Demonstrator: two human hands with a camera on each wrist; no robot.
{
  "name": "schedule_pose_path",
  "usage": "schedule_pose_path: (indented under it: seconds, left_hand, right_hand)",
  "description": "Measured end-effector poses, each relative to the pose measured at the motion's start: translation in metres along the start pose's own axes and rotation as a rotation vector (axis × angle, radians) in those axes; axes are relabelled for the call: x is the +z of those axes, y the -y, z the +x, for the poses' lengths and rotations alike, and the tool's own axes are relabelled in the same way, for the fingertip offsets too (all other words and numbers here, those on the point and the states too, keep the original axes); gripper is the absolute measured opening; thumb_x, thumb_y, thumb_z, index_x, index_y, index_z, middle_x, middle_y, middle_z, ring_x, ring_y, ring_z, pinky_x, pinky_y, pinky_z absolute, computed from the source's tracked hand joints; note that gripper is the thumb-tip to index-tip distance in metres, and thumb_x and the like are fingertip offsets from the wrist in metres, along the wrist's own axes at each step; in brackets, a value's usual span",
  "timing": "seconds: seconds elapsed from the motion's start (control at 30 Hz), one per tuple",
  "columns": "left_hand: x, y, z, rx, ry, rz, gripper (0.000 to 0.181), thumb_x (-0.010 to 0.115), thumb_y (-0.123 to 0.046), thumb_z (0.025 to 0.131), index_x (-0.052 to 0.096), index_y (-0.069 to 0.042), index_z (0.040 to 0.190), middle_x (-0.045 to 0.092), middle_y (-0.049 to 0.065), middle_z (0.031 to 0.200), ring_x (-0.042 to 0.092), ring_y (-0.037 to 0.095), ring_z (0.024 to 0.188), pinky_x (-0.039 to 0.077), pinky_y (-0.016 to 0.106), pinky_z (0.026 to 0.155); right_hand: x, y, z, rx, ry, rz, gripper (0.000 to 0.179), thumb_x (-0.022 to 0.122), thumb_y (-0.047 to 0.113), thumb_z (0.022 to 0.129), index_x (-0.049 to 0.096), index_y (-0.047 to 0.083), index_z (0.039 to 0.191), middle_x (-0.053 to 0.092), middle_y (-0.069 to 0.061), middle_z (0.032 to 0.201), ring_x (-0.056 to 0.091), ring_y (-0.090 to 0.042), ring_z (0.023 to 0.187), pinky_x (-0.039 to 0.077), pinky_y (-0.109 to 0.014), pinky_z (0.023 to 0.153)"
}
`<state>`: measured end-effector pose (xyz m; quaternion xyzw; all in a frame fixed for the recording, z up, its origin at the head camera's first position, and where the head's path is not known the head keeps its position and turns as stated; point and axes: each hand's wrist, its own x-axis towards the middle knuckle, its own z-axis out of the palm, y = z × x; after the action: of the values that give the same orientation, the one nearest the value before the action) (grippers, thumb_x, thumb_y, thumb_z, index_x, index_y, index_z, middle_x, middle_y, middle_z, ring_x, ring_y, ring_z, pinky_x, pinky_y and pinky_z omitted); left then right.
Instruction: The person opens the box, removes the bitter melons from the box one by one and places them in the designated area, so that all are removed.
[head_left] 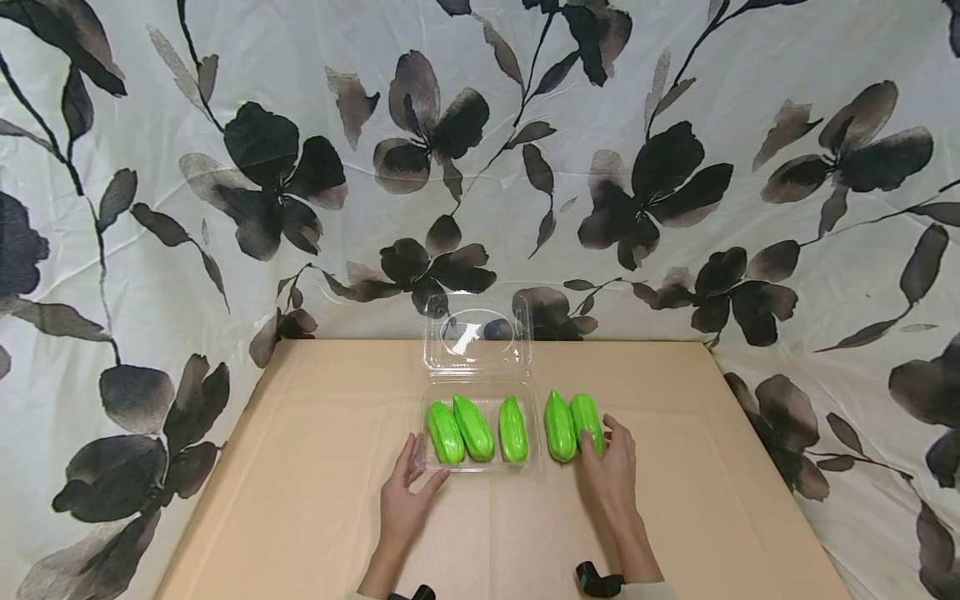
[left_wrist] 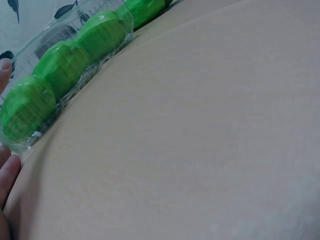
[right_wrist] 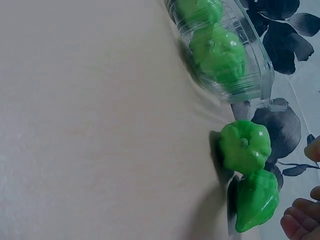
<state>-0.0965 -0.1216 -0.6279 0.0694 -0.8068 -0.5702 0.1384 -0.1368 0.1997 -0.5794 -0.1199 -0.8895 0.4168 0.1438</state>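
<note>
A clear plastic clamshell box (head_left: 480,468) lies with its lid raised at the back. Three shiny green peppers (head_left: 472,427) stand side by side in its base. My left hand (head_left: 405,500) is at the box's front left corner, fingers along the left side and thumb at the front edge. Right of the box, two more green peppers (head_left: 559,427) lie close together on the table. My right hand (head_left: 611,471) reaches around the outer pepper (head_left: 586,421), thumb at its near end and fingers at its right. In the right wrist view, a gap shows between these fingertips (right_wrist: 295,220) and the peppers.
The tan table (head_left: 337,400) runs back to a hanging white cloth (head_left: 540,225) printed with dark flowers. The box's open lid (head_left: 477,337) stands up near the table's back edge. A dark strap device (head_left: 598,581) sits on my right wrist.
</note>
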Motion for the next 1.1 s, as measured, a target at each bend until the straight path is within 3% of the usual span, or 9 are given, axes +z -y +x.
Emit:
schedule_pose_path:
  seconds: [0.53, 0.83, 1.1]
  left_hand:
    - [0.000, 0.001, 0.000, 0.006, -0.004, 0.007, 0.088, 0.085, -0.032, 0.081, 0.040, -0.011, 0.153, 0.051, 0.005, 0.153, 0.059, 0.028, 0.131, 0.058, 0.033, 0.102]
    - [-0.001, -0.001, 0.000, -0.005, 0.003, 0.020, 0.088, 0.085, -0.033, 0.081, 0.039, -0.013, 0.154, 0.051, 0.005, 0.153, 0.058, 0.027, 0.133, 0.057, 0.033, 0.103]
    - [-0.001, -0.001, 0.000, -0.008, 0.002, 0.007, 0.088, 0.085, -0.032, 0.081, 0.040, -0.012, 0.154, 0.051, 0.005, 0.153, 0.056, 0.026, 0.134, 0.057, 0.030, 0.103]
  right_hand:
    - [0.005, 0.015, -0.003, -0.015, -0.004, 0.016, 0.055, 0.064, 0.025, 0.096, 0.048, -0.002, 0.140, 0.055, -0.023, 0.132, 0.056, -0.036, 0.114, 0.053, -0.047, 0.090]
    - [0.005, 0.021, -0.003, -0.016, 0.016, 0.030, 0.055, 0.066, 0.024, 0.095, 0.048, -0.002, 0.140, 0.055, -0.022, 0.132, 0.055, -0.037, 0.117, 0.053, -0.050, 0.095]
    - [0.007, 0.027, -0.003, -0.056, 0.012, 0.027, 0.054, 0.067, 0.022, 0.095, 0.049, -0.003, 0.139, 0.055, -0.022, 0.132, 0.057, -0.036, 0.114, 0.056, -0.050, 0.092]
